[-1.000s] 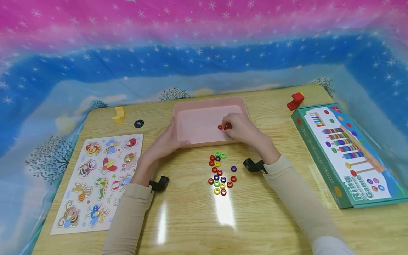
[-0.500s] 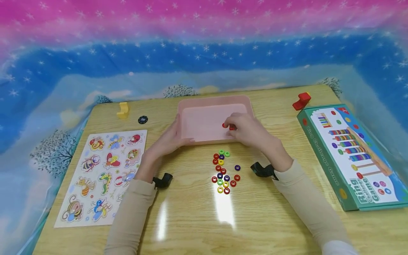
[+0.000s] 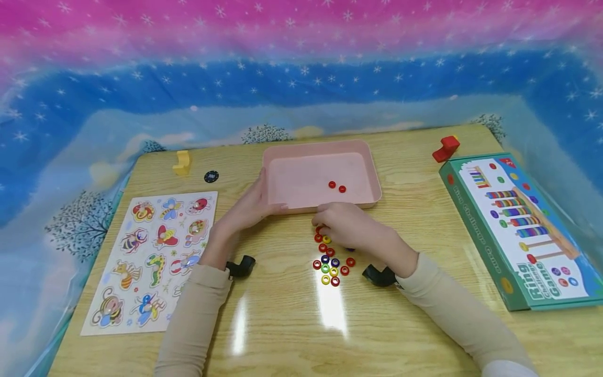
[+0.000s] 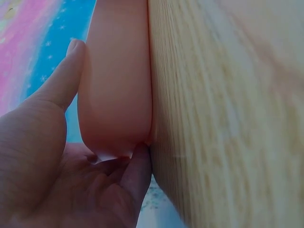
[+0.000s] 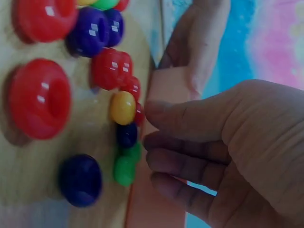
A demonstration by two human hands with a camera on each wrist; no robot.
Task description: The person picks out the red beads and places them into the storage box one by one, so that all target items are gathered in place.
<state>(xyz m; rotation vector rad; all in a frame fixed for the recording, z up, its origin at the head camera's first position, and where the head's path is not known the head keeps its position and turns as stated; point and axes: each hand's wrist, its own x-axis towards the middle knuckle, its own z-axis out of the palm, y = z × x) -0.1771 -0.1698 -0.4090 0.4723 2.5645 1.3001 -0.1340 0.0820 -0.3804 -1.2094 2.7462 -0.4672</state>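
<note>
On the wooden counter point(image 3: 282, 319), the left grip point(image 3: 247, 207) holds the tray point(image 3: 301, 183) at seven o'clock. The right grip point(image 3: 347, 224), parted and apparently bare, hovers over rings point(image 5: 105, 69) at the tray's six o'clock: probably light, hard, slippery, best pinched by the rim.

The head view is bright and fairly even, with two white streaks of glare on the glossy bench point(image 3: 282, 324). Both wrist views are dimmer. In the left, the tray point(image 4: 116, 76) darkens toward its lower end; in the right, small highlights dot the softly blurred rings point(image 5: 35, 102).
</note>
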